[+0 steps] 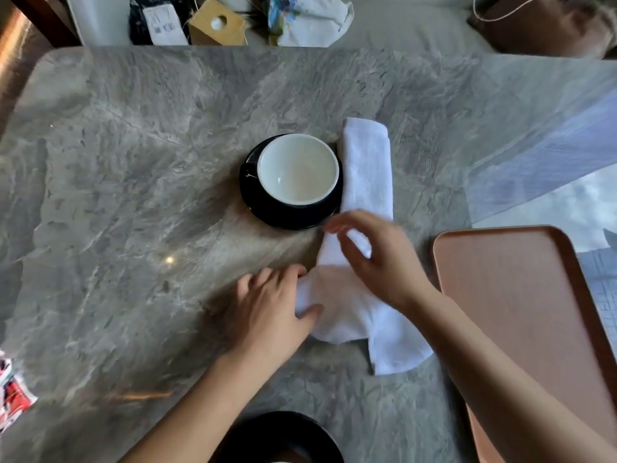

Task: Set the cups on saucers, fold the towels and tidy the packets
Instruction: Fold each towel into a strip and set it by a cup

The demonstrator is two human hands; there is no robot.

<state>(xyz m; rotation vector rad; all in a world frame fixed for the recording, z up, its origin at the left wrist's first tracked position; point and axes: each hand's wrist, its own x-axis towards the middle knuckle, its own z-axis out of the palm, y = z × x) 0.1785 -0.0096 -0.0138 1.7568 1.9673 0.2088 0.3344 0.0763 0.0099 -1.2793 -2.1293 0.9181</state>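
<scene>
A cup (298, 168), dark outside and white inside, stands on a black saucer (267, 208) in the middle of the grey marble table (133, 162). Beside the saucer on its right lies a folded white towel (365, 165). A second white towel (347, 312) lies loosely bunched nearer to me. My left hand (270, 305) rests on its left end, thumb pressing the cloth. My right hand (374, 259) hovers over the towels with fingers spread, holding nothing. A red and white packet (13, 392) shows at the left edge.
A brown tray (521, 312) lies at the right. Another black saucer or cup (277, 436) shows at the bottom edge. Beyond the far table edge are a cardboard box (215, 23), bags and cloth on a seat.
</scene>
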